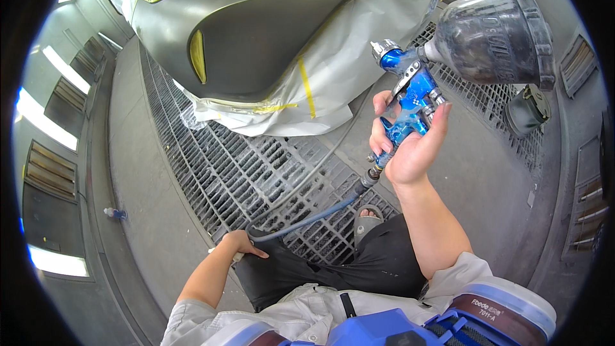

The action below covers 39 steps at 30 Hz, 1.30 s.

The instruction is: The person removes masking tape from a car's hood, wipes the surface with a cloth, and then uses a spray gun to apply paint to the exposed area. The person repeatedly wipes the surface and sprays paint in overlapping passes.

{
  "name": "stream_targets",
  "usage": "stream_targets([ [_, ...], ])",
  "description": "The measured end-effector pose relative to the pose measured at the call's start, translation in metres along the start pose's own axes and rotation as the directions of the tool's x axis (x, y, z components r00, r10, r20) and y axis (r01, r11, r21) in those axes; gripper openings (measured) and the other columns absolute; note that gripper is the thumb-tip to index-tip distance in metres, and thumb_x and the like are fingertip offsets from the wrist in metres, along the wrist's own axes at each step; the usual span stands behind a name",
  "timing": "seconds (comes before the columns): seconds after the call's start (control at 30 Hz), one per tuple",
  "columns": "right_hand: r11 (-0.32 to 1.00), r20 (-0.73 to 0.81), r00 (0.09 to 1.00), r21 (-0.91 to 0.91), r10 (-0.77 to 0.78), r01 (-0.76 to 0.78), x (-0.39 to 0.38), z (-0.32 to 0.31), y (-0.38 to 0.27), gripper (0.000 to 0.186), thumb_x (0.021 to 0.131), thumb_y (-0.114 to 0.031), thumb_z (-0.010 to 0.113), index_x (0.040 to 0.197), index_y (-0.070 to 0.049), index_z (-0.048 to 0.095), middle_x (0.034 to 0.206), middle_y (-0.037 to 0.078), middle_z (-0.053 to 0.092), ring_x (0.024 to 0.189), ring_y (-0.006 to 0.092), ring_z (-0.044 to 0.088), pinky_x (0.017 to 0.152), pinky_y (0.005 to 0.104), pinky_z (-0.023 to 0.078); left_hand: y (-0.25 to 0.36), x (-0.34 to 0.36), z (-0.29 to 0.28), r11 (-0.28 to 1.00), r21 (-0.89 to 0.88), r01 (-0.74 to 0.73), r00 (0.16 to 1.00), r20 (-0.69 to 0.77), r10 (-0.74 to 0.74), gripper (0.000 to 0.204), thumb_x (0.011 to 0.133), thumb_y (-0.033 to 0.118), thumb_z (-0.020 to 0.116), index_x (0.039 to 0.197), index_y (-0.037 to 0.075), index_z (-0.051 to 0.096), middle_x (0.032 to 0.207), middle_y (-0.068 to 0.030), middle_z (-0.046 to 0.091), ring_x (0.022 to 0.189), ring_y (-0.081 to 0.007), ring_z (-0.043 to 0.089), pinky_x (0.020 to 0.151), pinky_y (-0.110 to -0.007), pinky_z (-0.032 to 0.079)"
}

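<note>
My right hand (413, 150) is wrapped round the handle of a blue spray gun (410, 99), its fingers near the trigger. The gun is raised and tilted, its silver nozzle pointing toward the upper left. A large translucent grey paint cup (493, 35) is attached to it. A blue-grey air hose (307, 221) runs from the handle's base down toward my left knee. There my left hand (240, 243) is closed, low beside the thigh. A pale bit of something shows under it, mostly hidden. Ahead stands a dark grey curved car body panel (256, 32), apart from the gun.
White masking sheet (365, 38) with yellow tape surrounds the panel. Below lies a metal floor grating (256, 166), with the hose looping over it. A dark lidded container (526, 112) stands at right; a small bottle (115, 213) lies at left. Lit booth walls flank both sides.
</note>
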State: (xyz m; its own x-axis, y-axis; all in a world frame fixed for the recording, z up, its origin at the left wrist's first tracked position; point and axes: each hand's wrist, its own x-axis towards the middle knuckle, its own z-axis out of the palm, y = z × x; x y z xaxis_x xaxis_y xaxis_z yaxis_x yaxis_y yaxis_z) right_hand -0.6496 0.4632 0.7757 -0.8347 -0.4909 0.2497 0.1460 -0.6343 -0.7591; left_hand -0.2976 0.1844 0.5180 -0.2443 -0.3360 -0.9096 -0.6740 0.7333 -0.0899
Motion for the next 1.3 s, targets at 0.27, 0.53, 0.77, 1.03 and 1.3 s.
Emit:
stream_targets([
  [0.27,0.999,0.021,0.999,-0.025,-0.031,0.031,-0.001,0.003,-0.003,0.091,0.100,-0.087,0.028,0.117,0.000,0.052,0.101,0.010,0.063,0.046,0.0116,0.043,0.045,0.0287,0.036,0.003,-0.004,-0.002,1.000,-0.015,0.002,1.000,0.004,-0.002,0.111,0.051,0.089,0.087,0.117,0.000,0.082,0.124,-0.0157,0.079,0.119,-0.0313,0.075,0.100,-0.040,0.058],
  [0.53,0.999,-0.015,0.999,-0.013,-0.041,0.040,0.002,0.004,-0.001,0.093,0.100,-0.088,0.026,0.120,0.000,0.050,0.102,0.012,0.061,0.045,0.0124,0.043,0.043,0.0288,0.036,0.002,-0.007,-0.003,1.000,-0.022,0.022,1.000,-0.006,-0.022,0.111,0.050,0.089,0.087,0.114,-0.001,0.082,0.122,-0.0163,0.079,0.117,-0.0322,0.075,0.100,-0.040,0.058],
  [0.77,0.999,0.071,0.997,-0.043,-0.004,0.008,0.002,0.008,0.005,0.096,0.100,-0.087,0.024,0.119,0.003,0.051,0.102,0.014,0.062,0.045,0.0121,0.043,0.044,0.0291,0.037,0.002,-0.011,-0.006,1.000,-0.006,0.028,1.000,0.002,-0.028,0.115,0.049,0.090,0.086,0.118,-0.001,0.081,0.126,-0.0157,0.078,0.120,-0.0326,0.074,0.102,-0.040,0.057],
  [1.03,0.998,0.198,0.978,-0.042,0.059,-0.052,0.009,0.016,0.019,0.104,0.096,-0.092,0.025,0.112,0.007,0.051,0.102,0.013,0.061,0.045,0.0111,0.043,0.045,0.0287,0.037,0.008,-0.024,-0.004,0.994,0.059,0.087,0.996,-0.005,-0.087,0.121,0.048,0.091,0.086,0.128,0.001,0.078,0.133,-0.0119,0.076,0.126,-0.0305,0.072,0.106,-0.040,0.055],
  [1.3,0.985,0.214,0.962,0.010,0.167,-0.173,0.028,0.025,0.038,0.106,0.093,-0.095,0.024,0.109,0.006,0.051,0.102,0.012,0.060,0.045,0.0112,0.043,0.045,0.0286,0.036,0.002,-0.049,0.018,0.989,-0.092,0.115,0.985,-0.115,-0.126,0.108,0.050,0.091,0.086,0.111,0.002,0.082,0.118,-0.0125,0.081,0.113,-0.0284,0.077,0.096,-0.039,0.060],
])
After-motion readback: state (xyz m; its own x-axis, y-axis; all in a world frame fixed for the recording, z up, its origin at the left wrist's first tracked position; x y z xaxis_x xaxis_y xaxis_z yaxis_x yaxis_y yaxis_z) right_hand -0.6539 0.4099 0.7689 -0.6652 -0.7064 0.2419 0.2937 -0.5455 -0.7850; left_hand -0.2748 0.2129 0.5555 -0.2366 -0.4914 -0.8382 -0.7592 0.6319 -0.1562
